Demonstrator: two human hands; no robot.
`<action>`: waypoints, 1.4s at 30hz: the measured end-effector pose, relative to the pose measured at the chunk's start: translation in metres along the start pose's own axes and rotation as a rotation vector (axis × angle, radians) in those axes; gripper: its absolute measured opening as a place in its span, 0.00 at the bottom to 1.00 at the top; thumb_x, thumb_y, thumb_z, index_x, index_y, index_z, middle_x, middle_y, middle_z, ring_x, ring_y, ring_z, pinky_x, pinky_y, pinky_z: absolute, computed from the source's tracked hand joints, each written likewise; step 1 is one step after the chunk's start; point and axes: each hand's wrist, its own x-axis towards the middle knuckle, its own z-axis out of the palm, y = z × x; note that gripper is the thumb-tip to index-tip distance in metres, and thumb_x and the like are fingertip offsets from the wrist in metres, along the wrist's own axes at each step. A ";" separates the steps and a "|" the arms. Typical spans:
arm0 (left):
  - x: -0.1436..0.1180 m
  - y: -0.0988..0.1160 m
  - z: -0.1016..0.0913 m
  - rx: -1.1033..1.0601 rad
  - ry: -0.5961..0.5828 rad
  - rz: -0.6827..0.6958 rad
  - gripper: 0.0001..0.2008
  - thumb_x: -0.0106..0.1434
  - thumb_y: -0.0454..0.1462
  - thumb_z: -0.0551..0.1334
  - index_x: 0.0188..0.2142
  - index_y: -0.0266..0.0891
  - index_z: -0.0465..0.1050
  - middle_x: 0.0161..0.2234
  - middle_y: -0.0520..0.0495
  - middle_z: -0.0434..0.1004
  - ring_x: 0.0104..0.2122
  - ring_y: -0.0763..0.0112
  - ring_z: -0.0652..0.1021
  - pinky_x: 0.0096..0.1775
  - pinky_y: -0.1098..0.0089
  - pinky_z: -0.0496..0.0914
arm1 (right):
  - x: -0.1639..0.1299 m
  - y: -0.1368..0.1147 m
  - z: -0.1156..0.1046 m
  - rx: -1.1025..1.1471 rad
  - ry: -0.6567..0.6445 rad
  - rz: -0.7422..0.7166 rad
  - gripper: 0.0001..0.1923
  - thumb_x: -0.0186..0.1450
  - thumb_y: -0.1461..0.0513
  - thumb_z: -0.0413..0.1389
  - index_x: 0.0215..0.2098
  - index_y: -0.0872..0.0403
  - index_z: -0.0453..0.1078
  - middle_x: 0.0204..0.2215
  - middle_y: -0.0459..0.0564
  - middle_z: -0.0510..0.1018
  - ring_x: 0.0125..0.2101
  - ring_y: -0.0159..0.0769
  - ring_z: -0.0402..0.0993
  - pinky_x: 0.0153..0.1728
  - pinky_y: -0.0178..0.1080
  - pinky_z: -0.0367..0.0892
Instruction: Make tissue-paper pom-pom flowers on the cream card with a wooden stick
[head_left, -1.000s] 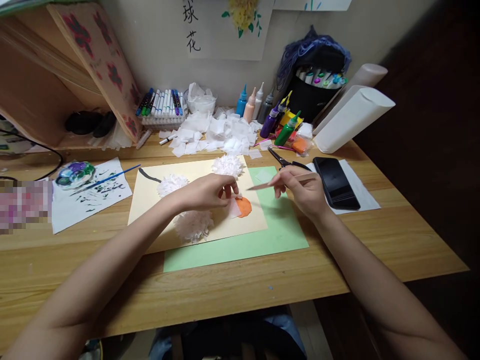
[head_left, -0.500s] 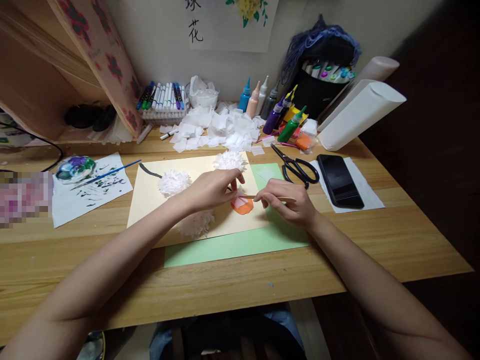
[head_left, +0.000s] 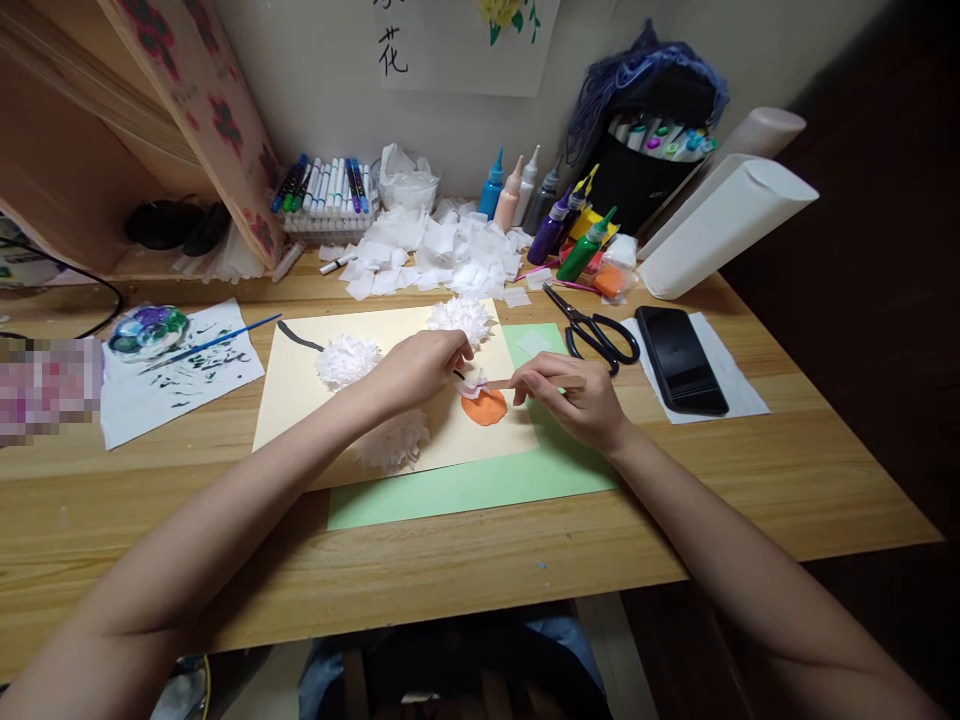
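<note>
My right hand [head_left: 574,400] is closed around a flat wooden stick [head_left: 501,384], whose tip points left and touches or nearly touches a small piece of white tissue paper [head_left: 472,388]. The fingers of my left hand [head_left: 431,365] pinch that tissue piece. Just below it, an orange disc [head_left: 484,408] lies flat on the cream sheet [head_left: 300,430]. White ruffled tissue pompoms sit on the same sheet: one pompom [head_left: 349,362] left of my left hand, another pompom [head_left: 461,322] behind it, and a third pompom [head_left: 396,442] partly under my left forearm.
A green sheet [head_left: 450,503] lies under the cream one. To the right are black scissors [head_left: 600,335] and a phone [head_left: 681,360]. Behind lie a heap of tissue squares [head_left: 442,250], paint bottles [head_left: 551,230] and markers [head_left: 326,190]. A paintbrush [head_left: 217,343] rests at left.
The tissue piece has come up off the orange disc toward my left fingers, leaving the disc uncovered. My right hand and the stick have shifted slightly left, and the view has tilted a little.
</note>
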 end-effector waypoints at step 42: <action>-0.003 0.015 -0.002 0.227 -0.003 -0.068 0.08 0.58 0.36 0.57 0.30 0.38 0.74 0.30 0.48 0.77 0.29 0.70 0.73 0.27 0.71 0.57 | -0.006 0.008 0.010 0.005 0.138 -0.230 0.13 0.69 0.61 0.43 0.35 0.53 0.69 0.26 0.48 0.77 0.25 0.31 0.73 0.27 0.37 0.68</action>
